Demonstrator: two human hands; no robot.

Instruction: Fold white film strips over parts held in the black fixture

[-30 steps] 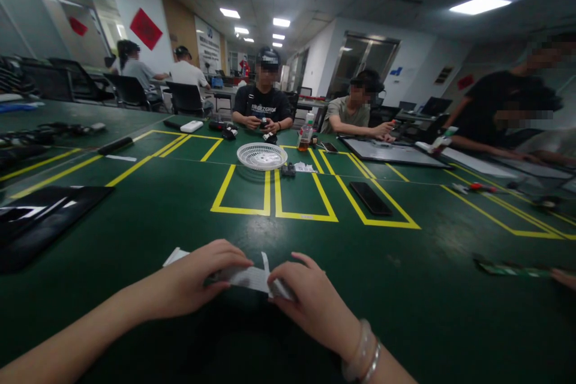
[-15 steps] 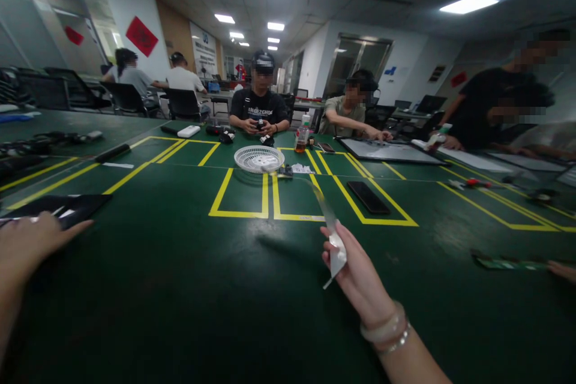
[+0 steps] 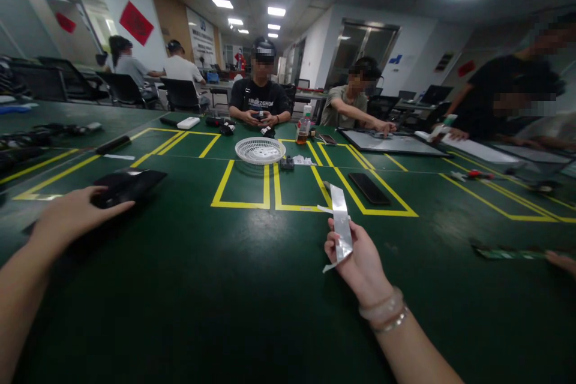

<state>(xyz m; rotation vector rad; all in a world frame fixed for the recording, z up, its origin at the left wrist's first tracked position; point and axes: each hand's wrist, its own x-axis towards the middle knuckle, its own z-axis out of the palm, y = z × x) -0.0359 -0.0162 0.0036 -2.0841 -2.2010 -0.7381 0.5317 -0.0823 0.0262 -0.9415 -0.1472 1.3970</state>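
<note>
My left hand [image 3: 74, 216] is closed around a black, glossy, flat object [image 3: 128, 186] at the left; its exact kind is too blurred to tell. The thumb lies stretched along the near side. In front of me, my right hand [image 3: 357, 258] pinches a silvery strip [image 3: 342, 225] that stands up from the fingers, with thin white tails hanging off its ends. A bracelet and a bangle circle the right wrist.
On the green table [image 3: 252, 318] are a white round basket [image 3: 260, 151], a small dark part [image 3: 287, 163], a black phone [image 3: 369, 188] and a bottle [image 3: 303, 126]. Yellow tape marks rectangles. People sit across; another person's hand [image 3: 560, 261] is at the right edge.
My left hand has moved right and inward with the black object. The silvery strip in my right hand has turned more upright and its broad face now shows.
</note>
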